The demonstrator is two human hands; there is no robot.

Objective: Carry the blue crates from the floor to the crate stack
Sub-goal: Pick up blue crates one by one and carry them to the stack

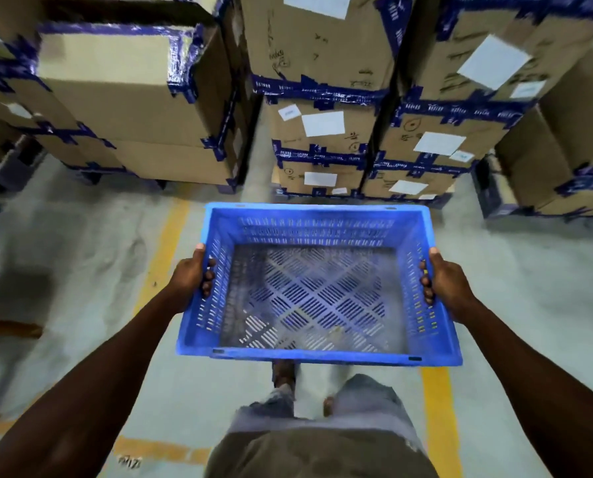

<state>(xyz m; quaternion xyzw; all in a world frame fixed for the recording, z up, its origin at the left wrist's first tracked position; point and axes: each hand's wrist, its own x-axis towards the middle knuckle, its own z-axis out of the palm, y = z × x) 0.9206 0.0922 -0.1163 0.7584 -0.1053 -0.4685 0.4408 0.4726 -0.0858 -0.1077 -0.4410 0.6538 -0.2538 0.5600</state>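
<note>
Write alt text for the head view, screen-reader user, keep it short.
A person carries an empty blue slotted plastic crate in front of them, left hand and right hand each gripping a side wall. Ahead stand stacks of cardboard boxes sealed with blue tape, on a grey concrete floor marked with yellow lines.

The cardboard boxes (143, 98) behind the blue crate (317, 288) are smeared by motion blur, and their upper parts are cut off by the top edge. The print on the white labels (323, 123) cannot be read. The floor under the crate is hidden, apart from what shows through its slotted base. Both forearms are cut off at the bottom corners.
</note>
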